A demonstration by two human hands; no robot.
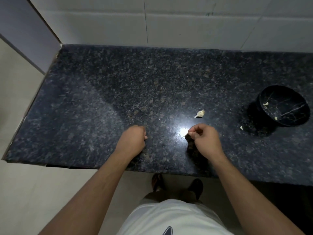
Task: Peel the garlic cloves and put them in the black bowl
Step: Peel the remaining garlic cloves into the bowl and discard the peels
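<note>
While both curled, garlic bulb [200, 113] beyond right hand [204, 140] pinch grip.

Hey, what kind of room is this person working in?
Most likely a home kitchen: a dark speckled stone counter runs along a pale tiled wall, with garlic lying on it and a black bowl holding cloves.

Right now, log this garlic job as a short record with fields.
surface: dark granite counter
black bowl: far right, two peeled cloves inside
loose clove: on the counter beside the bowl
garlic piece: unpeeled, beyond the right hand
right hand: fingertips pinching something small, hard to identify
left hand: fingers curled, contents not visible
</note>
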